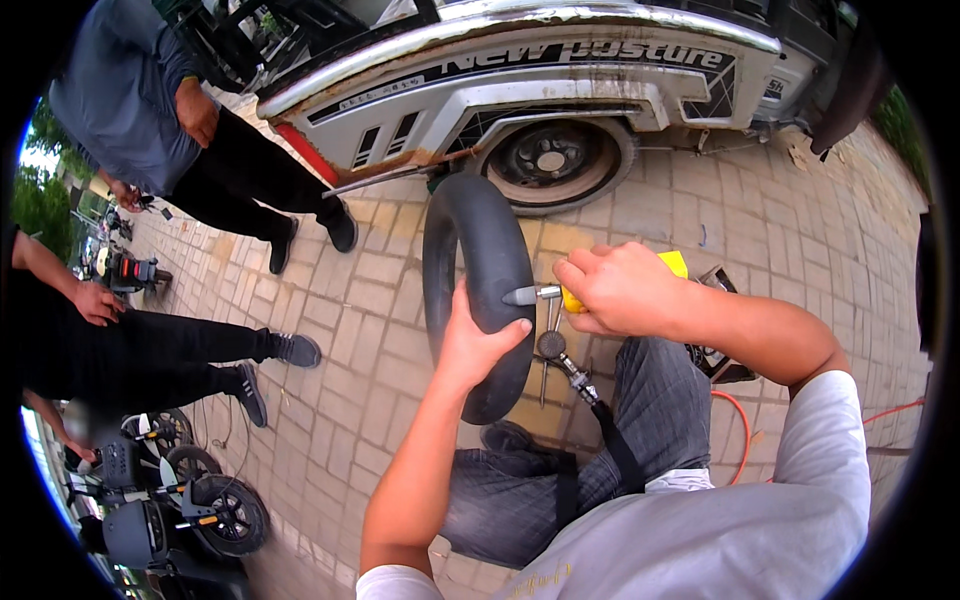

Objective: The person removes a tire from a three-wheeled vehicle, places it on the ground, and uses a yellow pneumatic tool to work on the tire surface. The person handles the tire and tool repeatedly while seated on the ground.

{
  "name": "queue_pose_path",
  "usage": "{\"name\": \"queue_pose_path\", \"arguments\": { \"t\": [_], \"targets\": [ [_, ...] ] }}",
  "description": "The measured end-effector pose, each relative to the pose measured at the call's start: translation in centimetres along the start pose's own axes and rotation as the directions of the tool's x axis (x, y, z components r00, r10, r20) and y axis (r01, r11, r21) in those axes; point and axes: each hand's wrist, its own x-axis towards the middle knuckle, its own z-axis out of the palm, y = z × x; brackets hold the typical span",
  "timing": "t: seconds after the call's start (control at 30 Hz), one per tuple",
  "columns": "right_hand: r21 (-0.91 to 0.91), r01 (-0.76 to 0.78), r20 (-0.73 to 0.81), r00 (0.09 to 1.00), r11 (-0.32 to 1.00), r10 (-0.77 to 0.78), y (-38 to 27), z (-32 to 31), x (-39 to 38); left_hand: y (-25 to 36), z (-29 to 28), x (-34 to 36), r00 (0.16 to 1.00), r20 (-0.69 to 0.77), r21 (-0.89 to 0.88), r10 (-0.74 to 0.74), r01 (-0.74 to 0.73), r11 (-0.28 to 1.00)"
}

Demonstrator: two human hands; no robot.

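Observation:
A black rubber inner tube (465,210), plump and ring-shaped, stands upright in front of me. My left hand (475,340) grips its near side, thumb on the outer face and fingers going through the ring. In my right hand (622,288) is a yellow-handled tool (673,264), my fingers closed round it. Its grey cone-shaped tip (521,296), on a silver shank, touches or nearly touches the tube's outer face, right above my left thumb. Below the tool, a metal fitting with a round dark end (551,345) lies near my knee, joined to a black strap or hose.
A white vehicle (640,105) with a wheel (550,165) stands ahead on brick paving. Two people stand at left, one in dark trousers (240,200). Parked scooters (225,515) are at lower left. An orange hose (742,430) and a box (722,365) lie at right.

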Motion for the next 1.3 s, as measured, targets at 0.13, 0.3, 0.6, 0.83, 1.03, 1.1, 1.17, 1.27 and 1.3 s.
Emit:
{"name": "queue_pose_path", "arguments": {
  "t": [0.13, 0.3, 0.6, 0.83, 1.03, 1.1, 1.17, 1.27, 1.3],
  "targets": [
    [-0.006, 0.005, -0.036, 0.999, 1.0, -0.005, 0.7, 0.2, 0.1, 0.8, 0.7, -0.1, 0.998, -0.038, 0.031, -0.047, 0.048, 0.998],
    [-0.052, 0.014, -0.039, 0.999, 0.999, -0.016, 0.8, 0.0, 0.5, 1.6, 0.8, 0.5, 0.998, -0.055, 0.019, -0.018, 0.019, 1.0],
    [0.019, -0.045, -0.183, 0.982, 0.999, 0.048, 0.3, 1.0, 0.9, 1.7, 0.3, -0.8, 0.993, -0.117, 0.131, 0.02, -0.005, 0.991],
    [0.013, 0.022, -0.102, 0.995, 1.0, -0.021, 0.9, 2.3, 0.8, -2.1, 1.4, -0.2, 0.985, -0.143, 0.085, 0.097, -0.085, 0.993],
    [0.011, 0.054, -0.064, 0.997, 0.999, -0.053, 0.9, 1.7, 1.0, -1.5, 1.3, 0.3, 0.983, -0.126, 0.087, 0.132, -0.121, 0.989],
    [0.002, 0.044, -0.116, 0.992, 0.999, -0.043, 1.3, 2.1, 1.2, -1.9, 1.8, 0.4, 0.987, -0.13, 0.115, 0.097, -0.082, 0.99],
    [0.029, 0.09, -0.063, 0.994, 0.996, -0.088, 1.4, 1.9, 1.0, -1.0, 1.4, 0.1, 0.99, -0.11, 0.08, 0.09, -0.082, 0.993],
    [0.013, 0.084, -0.057, 0.995, 0.996, -0.083, 0.7, 1.6, 1.4, -2.3, 1.5, 0.6, 0.982, -0.146, 0.111, 0.119, -0.103, 0.988],
    [-0.041, 0.096, -0.148, 0.984, 0.995, -0.101, 1.2, 2.0, 1.6, -2.2, 1.5, 0.6, 0.983, -0.136, 0.11, 0.12, -0.106, 0.988]
  ]
}}
